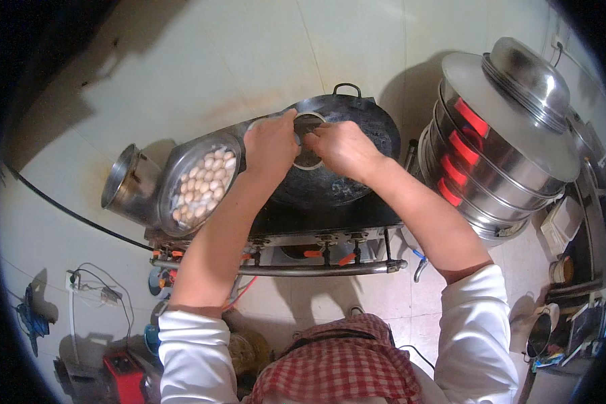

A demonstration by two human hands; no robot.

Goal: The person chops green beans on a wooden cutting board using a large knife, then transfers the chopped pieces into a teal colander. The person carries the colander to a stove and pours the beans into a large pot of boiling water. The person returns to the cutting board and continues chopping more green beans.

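Both my hands are raised close together over a large black wok (379,126) on a gas stove. My left hand (271,144) is curled at the left side of a round pale-rimmed container (309,167). My right hand (344,146) reaches over the container's right rim, its fingertips near the middle of its opening. What the fingers pinch is hidden or too small to tell. Left of my left hand, a metal basin (167,187) holds many brown eggs (202,183) in what looks like liquid.
A tall metal pot (131,187) stands beyond the basin. Stacked steel pans with red handles (454,171) rise at the right, topped by metal bowls (530,81). Stove knobs with orange levers (347,258) and a metal rail (323,270) run along the front.
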